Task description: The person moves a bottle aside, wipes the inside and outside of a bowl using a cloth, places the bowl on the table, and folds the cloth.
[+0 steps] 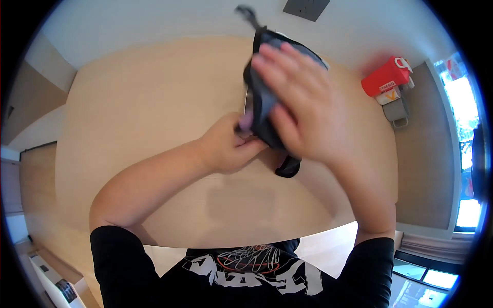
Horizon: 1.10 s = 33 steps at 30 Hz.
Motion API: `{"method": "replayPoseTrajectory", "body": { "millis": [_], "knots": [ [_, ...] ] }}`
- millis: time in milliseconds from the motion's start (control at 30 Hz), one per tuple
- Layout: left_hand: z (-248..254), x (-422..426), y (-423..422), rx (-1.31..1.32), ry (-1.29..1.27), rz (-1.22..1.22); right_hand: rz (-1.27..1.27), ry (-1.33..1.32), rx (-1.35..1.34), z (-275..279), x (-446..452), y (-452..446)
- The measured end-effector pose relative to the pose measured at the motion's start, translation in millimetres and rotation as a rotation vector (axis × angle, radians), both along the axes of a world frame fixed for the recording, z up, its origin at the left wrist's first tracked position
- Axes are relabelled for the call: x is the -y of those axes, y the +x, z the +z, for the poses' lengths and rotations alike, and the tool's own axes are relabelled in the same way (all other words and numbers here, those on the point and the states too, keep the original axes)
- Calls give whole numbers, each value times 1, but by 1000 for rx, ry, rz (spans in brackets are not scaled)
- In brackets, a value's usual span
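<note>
**Black printed shirt [251, 277] at a pale tabletop [138, 92], both hands on a dark strapped item [263, 100]**

Seated low in the frame, a person handles the grey-and-black item at upper centre, its exact kind unclear through the blur. At centre, the left hand [231, 146] closes its fingers around the lower edge. Just right of centre, the right hand [308, 102] lies open across the face, fingers outstretched. One strap [248, 17] juts toward the top of the frame; a black end piece [288, 167] hangs below. At upper right stand a red container [380, 78] and a grey mug [395, 112].
</note>
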<state>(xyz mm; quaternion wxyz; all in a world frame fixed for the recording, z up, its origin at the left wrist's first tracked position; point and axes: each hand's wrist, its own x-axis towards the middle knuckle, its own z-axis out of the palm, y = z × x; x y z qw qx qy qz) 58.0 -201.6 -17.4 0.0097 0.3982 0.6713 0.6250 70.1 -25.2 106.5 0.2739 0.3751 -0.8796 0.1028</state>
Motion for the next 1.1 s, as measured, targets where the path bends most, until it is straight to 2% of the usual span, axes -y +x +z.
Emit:
{"method": "replayPoseTrajectory", "body": {
  "millis": [67, 167, 267, 400, 433, 467, 500, 533, 600, 667, 700, 733, 800, 833, 933, 967, 1067, 1100],
  "knots": [
    [-1, -1, -4, -46, -110, 11, -59, -132, 118, 1, -3, -34],
    [1, -3, 0, -42, -100, -35, -232, -275, 817, 31, -8, -59],
    [-3, -2, -2, 4, -116, -23, -155, -535, 1112, 30, -24, -79],
    [4, -2, -2, 215, -38, -6, -169, -399, 855, 21, -21, -70],
    [4, 0, -4, 245, -32, -17, -147, -304, 572, 20, -12, -49],
    [4, 3, -9, 169, 46, -3, 41, -144, -4, -1, -7, -40],
    [4, 6, -15, 91, 125, 10, 52, -13, -133, -7, 6, -12],
    [6, 8, -20, 5, 210, 31, 71, 64, -117, -17, 11, 7],
    [21, 2, -9, 431, 235, -120, 27, 135, -281, -25, 13, 11],
    [15, 12, -11, 120, 43, -85, -17, 82, -182, -11, 8, 6],
    [13, -6, -9, 225, 190, 2, -37, 54, -127, -4, 7, 2],
    [31, -13, -5, 238, 297, -45, -84, -11, -48, -3, 4, -7],
    [16, 0, -3, 453, 217, -232, -179, -141, 96, 4, 0, -30],
    [27, 2, 1, 529, 214, -228, -222, -139, 219, 10, -2, -38],
    [22, 7, -13, 398, -91, -69, -289, -259, 432, 17, -7, -56],
    [14, 4, -19, 471, -114, 5, -297, -315, 532, 21, -7, -55],
    [5, 13, -26, 268, -299, 15, -118, -117, 120, 7, -8, -49],
    [10, 11, -24, 273, -155, 14, -146, -55, -37, -1, -2, -36]
  ]
}}
